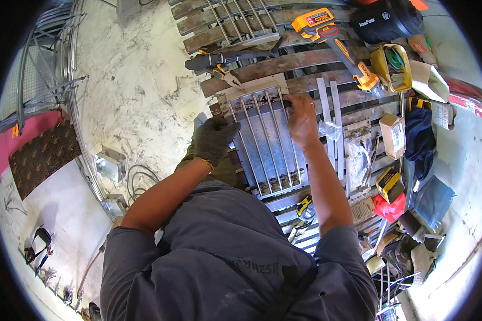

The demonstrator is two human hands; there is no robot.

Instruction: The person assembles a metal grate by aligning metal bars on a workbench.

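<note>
A metal grille of thin parallel rods in a flat frame [256, 117] lies on the slatted bench below my chest. My left hand [214, 140], in a dark glove, is at its left side, fingers curled against the edge by the outer rod. At the upper right corner is my right hand [303, 122], bare, with thumb and fingers pinched together. A small dark piece shows at those fingertips; its kind is hard to make out. Under the rods is a bluish metal sheet [262, 147]. Locking pliers [227, 77] lie just beyond the grille.
A yellow INGCO cordless tool [337, 51] lies at the upper right, beside a black flask [386, 21]. Two flat metal strips [334, 120] run right of my right hand. A tape measure [305, 209] sits near my body. Boxes [392, 136] line the right side.
</note>
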